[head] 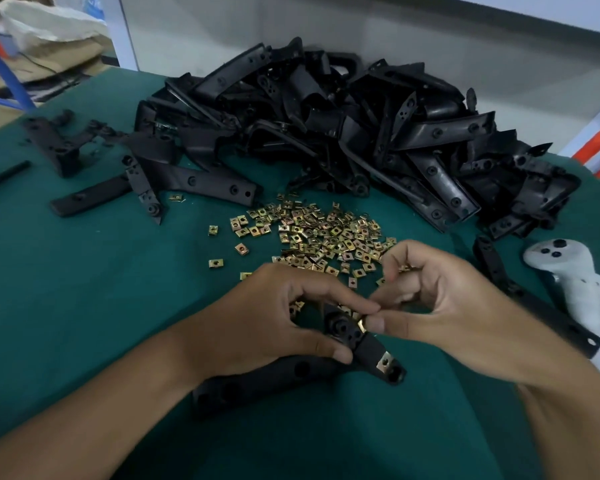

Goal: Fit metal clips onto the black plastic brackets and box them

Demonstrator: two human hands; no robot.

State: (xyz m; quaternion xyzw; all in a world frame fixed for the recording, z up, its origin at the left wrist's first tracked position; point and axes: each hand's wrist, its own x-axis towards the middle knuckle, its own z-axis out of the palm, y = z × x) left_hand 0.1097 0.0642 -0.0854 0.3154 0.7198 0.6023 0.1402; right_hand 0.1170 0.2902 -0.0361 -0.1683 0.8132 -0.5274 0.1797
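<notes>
My left hand [278, 317] grips a black plastic bracket [291, 372] low in the middle of the green table, thumb and forefinger curled round its raised end. One brass-coloured clip [384, 362] sits fitted on the bracket's right tip. My right hand [440, 299] pinches another metal clip [362, 324] between thumb and forefinger against the bracket's edge. A loose heap of metal clips [323, 237] lies just beyond my hands. Behind it rises a big pile of black brackets [343, 133].
A few single brackets [187, 178] lie at the left on the green cloth [84, 306]. Another long bracket [534, 303] and a white controller [575, 282] lie at the right. Cardboard and white cloth [45, 22] stand at the back left.
</notes>
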